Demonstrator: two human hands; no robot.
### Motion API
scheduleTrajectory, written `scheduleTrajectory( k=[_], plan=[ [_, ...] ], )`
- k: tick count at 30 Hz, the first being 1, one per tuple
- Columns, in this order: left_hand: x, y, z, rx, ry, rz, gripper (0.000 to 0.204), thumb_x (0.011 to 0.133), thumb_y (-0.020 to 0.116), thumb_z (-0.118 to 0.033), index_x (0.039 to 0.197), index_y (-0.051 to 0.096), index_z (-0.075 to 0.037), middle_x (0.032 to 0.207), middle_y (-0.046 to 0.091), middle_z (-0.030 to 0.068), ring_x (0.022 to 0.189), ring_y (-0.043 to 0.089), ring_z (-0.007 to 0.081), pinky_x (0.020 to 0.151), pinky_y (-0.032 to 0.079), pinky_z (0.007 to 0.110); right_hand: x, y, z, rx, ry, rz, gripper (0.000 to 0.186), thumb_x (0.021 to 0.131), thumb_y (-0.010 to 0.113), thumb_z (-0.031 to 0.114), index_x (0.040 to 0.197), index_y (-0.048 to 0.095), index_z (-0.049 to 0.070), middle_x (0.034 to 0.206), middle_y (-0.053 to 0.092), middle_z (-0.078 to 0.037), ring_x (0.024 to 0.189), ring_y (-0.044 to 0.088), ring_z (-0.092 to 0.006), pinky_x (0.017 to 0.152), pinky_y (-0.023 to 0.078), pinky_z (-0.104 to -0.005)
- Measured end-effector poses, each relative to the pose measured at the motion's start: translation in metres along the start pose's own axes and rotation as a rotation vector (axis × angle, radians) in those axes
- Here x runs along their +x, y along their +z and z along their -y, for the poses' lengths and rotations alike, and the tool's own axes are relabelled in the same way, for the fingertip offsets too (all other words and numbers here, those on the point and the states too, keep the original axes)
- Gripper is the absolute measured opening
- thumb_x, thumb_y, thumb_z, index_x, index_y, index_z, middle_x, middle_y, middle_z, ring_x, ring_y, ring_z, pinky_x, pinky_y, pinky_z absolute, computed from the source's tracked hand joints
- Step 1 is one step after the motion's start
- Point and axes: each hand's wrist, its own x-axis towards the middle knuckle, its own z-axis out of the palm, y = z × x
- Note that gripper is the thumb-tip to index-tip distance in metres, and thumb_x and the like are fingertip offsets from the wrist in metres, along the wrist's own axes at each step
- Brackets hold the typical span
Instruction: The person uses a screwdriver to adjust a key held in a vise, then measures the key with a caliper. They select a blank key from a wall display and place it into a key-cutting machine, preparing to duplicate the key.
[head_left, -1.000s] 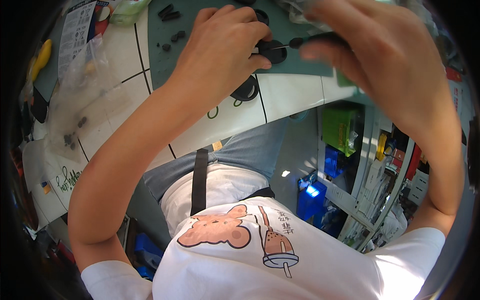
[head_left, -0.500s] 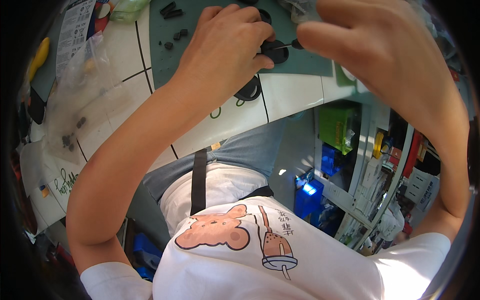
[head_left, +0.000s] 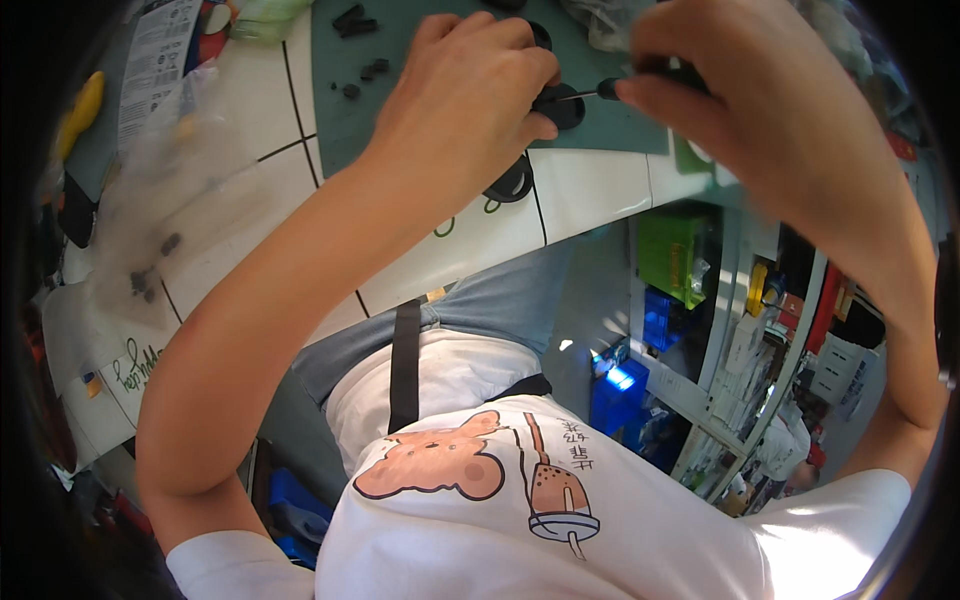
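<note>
My left hand [head_left: 465, 95] is closed over a rounded black plastic part [head_left: 568, 112], pressing it on the green mat; its fingers hide most of the part. A screwdriver [head_left: 608, 89] with a dark handle and thin metal shaft is pinched in my right hand [head_left: 735, 95]. Its shaft points left, and its tip meets the black part beside my left fingertips. Below my left hand, a black part with a loop-shaped end [head_left: 514, 182] lies on the white tabletop, partly covered by the hand. Small black pieces [head_left: 352, 91] are scattered on the mat left of my hand.
The green mat [head_left: 625, 132] covers the far part of the white table [head_left: 590, 185]. Clear plastic bags [head_left: 190, 190] with dark bits lie at left, near a yellow-handled tool [head_left: 80, 115]. Another plastic bag [head_left: 600, 22] sits at the back. Shelves with a green box [head_left: 672, 250] stand at lower right.
My right hand has shifted and turned around the screwdriver handle, showing more of it. The tip stays at the black part. My left hand keeps its hold; the whole view has shifted slightly.
</note>
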Motion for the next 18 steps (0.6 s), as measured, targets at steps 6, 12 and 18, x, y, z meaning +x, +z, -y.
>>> scheduleTrajectory(
  k=[6, 12, 18],
  plan=[
    [0.001, 0.019, 0.001, 0.040, -0.011, -0.065, 0.023, 0.063, 0.075, -0.018, 0.079, 0.065, -0.006, 0.087, 0.057, 0.0072, 0.093, 0.053, 0.0248, 0.087, 0.037, 0.038, 0.001, 0.002, -0.008, 0.117, 0.185, 0.037, 0.025, 0.085, 0.061, 0.018, 0.070, 0.059, -0.002, 0.058, 0.053, -0.017, 0.058, 0.055, -0.0327, 0.057, 0.042, -0.0405],
    [0.003, 0.016, -0.006, -0.006, -0.077, -0.054, 0.029, 0.061, 0.077, -0.017, 0.087, 0.067, -0.008, 0.086, 0.055, 0.0045, 0.091, 0.052, 0.0235, 0.088, 0.036, 0.038, -0.011, -0.063, -0.010, 0.283, 0.426, -0.159, 0.023, 0.086, 0.060, 0.018, 0.080, 0.059, -0.004, 0.063, 0.054, -0.014, 0.055, 0.052, -0.0251, 0.054, 0.041, -0.0345],
    [0.008, 0.016, -0.007, -0.010, -0.074, -0.035, 0.029, 0.063, 0.076, -0.020, 0.086, 0.064, -0.008, 0.087, 0.051, 0.0054, 0.093, 0.048, 0.0233, 0.087, 0.035, 0.037, 0.088, -0.010, -0.002, 0.728, 0.091, -0.440, 0.019, 0.086, 0.058, 0.015, 0.093, 0.057, -0.003, 0.067, 0.059, -0.012, 0.057, 0.056, -0.0255, 0.054, 0.041, -0.0332]
  ],
)
